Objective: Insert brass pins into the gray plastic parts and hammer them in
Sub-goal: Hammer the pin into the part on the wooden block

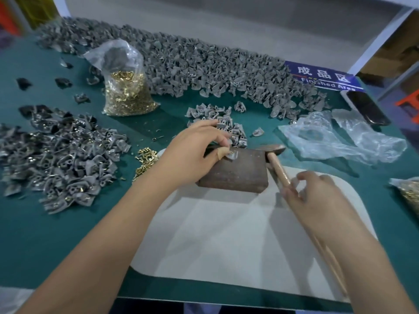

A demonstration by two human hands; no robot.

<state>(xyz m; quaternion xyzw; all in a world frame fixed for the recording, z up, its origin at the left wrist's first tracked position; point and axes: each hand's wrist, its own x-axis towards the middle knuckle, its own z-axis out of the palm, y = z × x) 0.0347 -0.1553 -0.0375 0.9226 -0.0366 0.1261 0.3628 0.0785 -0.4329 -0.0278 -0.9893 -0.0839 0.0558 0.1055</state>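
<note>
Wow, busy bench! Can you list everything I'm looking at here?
gray plastic parts: a long heap, gray, along the table's far side; a smaller cluster mid-table
pinned parts pile: one, gray and brass, left
bag of brass pins: one, clear, far left
loose brass pins: small heap, beside the block
metal block: one, brown, centre
hammer: one, wooden handle, right of block
empty bags: clear, right
sign: one, blue, far right
phone: one, black
mat: one, white
left hand: pinches a part on the block
right hand: around the handle
</note>
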